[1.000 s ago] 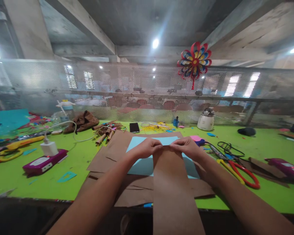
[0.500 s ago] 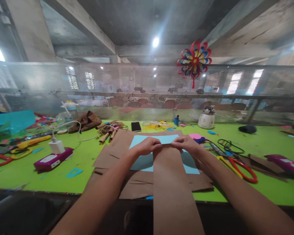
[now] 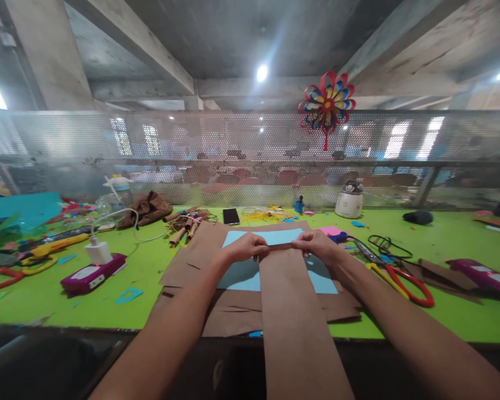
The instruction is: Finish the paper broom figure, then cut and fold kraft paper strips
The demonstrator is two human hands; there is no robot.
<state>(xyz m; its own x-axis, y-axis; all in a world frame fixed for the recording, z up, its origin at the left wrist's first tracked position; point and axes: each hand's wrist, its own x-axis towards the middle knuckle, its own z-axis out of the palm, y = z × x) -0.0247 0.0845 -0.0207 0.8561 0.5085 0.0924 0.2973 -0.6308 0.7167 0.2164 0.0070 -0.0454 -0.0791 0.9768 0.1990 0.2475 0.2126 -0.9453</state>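
A long strip of brown kraft paper [image 3: 298, 322] runs from my hands down past the table's front edge. My left hand [image 3: 250, 246] pinches the left corner of its far end, and my right hand [image 3: 312, 243] pinches the right corner. That end is folded or rolled over into a narrow edge between my fingers. Beneath it lies a light blue sheet [image 3: 239, 278], partly hidden by the strip and my hands. The blue sheet rests on a stack of creased brown paper [image 3: 191, 266].
On the green table [image 3: 150, 300], a purple power strip [image 3: 94, 275] with a white charger sits left. Red-and-yellow scissors [image 3: 408, 283] lie right, near a second purple power strip [image 3: 483, 275]. Rolled brown tubes [image 3: 185, 228], a phone [image 3: 230, 216] and a white bottle [image 3: 349, 200] stand farther back.
Both hands keep their pinch on the strip's far end. The view has shifted slightly, and the strip's near part hangs a little farther right.
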